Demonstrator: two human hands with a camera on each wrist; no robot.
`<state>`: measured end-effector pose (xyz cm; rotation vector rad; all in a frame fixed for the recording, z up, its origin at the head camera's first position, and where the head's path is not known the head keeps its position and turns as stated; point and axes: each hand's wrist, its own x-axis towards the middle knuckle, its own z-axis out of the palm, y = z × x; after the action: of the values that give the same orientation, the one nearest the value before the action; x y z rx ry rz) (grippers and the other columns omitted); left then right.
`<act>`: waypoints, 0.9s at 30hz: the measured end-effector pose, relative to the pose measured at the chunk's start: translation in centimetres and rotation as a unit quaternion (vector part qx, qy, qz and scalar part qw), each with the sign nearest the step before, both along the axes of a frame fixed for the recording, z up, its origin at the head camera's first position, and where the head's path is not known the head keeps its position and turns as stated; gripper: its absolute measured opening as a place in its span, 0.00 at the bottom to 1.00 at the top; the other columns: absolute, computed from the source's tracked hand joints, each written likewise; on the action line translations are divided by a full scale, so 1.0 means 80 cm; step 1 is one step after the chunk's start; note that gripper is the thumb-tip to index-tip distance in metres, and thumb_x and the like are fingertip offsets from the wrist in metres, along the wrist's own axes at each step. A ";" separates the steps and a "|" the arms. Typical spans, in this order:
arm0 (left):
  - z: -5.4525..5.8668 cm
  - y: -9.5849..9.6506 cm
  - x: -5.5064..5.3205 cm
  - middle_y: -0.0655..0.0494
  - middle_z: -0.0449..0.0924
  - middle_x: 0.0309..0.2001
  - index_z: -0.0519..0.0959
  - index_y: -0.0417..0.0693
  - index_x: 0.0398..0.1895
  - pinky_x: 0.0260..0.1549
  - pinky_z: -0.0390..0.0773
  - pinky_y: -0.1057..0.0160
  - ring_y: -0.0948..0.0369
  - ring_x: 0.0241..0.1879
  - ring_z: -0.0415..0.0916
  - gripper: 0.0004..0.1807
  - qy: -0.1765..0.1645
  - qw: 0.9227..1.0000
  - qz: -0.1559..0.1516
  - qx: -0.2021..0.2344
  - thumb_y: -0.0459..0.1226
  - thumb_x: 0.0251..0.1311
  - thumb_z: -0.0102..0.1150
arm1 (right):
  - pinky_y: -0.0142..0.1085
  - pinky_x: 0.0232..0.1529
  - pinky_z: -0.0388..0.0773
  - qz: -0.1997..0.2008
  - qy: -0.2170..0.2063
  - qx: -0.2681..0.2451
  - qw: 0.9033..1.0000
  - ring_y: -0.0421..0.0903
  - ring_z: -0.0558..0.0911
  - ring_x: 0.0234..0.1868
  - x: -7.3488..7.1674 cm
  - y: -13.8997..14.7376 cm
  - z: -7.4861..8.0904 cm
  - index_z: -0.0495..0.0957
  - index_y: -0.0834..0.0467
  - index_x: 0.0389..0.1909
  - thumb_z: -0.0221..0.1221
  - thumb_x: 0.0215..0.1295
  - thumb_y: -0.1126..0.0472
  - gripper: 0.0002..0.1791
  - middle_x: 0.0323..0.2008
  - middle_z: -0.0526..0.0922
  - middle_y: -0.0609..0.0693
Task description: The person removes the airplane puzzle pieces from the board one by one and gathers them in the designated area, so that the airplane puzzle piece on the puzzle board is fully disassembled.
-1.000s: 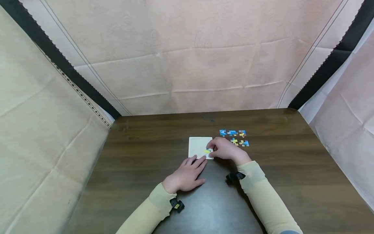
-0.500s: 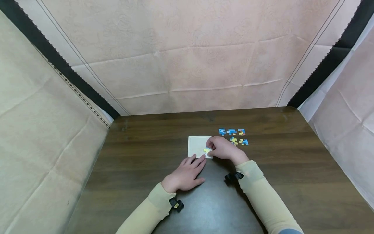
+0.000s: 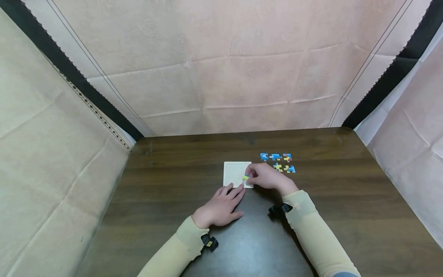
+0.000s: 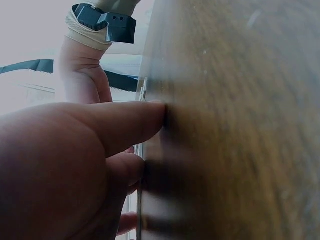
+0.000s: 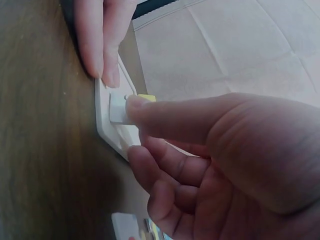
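Observation:
My right hand (image 3: 268, 177) pinches a small jigsaw puzzle piece (image 3: 245, 177), yellow and blue with a pale edge, between thumb and fingers. In the right wrist view that puzzle piece (image 5: 119, 110) stands tilted, close over the right near corner of a white square puzzle tray (image 3: 231, 172). Straight, slightly spread fingers of my left hand (image 3: 221, 207) rest at the tray's near edge, its thumb on the table. The left wrist view shows the left thumb (image 4: 135, 125) close up, against the wood.
Several loose puzzle pieces (image 3: 275, 157), blue, yellow and red, lie in two rows on the brown wooden table (image 3: 166, 181), right of the tray and beyond the right hand. Pale cloth walls (image 3: 242, 77) surround the table at the back and sides.
The puzzle piece in my right fingers has tipped, showing less of its yellow face than half a second ago. My left hand stays in place on the tray's edge.

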<state>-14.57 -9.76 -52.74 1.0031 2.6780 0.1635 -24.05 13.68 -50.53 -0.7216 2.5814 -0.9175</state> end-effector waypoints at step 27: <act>0.010 -0.001 0.002 0.57 0.45 0.88 0.54 0.51 0.88 0.79 0.50 0.44 0.46 0.84 0.45 0.42 -0.007 1.000 0.001 0.006 0.58 0.80 0.51 | 0.42 0.30 0.81 -0.040 -0.016 -0.025 0.999 0.49 0.81 0.26 0.000 0.043 0.014 0.83 0.57 0.57 0.66 0.76 0.60 0.13 0.35 0.84 0.49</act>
<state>-14.44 -9.85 -51.94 1.0001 2.6682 0.1879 -24.03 17.08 -49.38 -0.6153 2.5838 -1.0142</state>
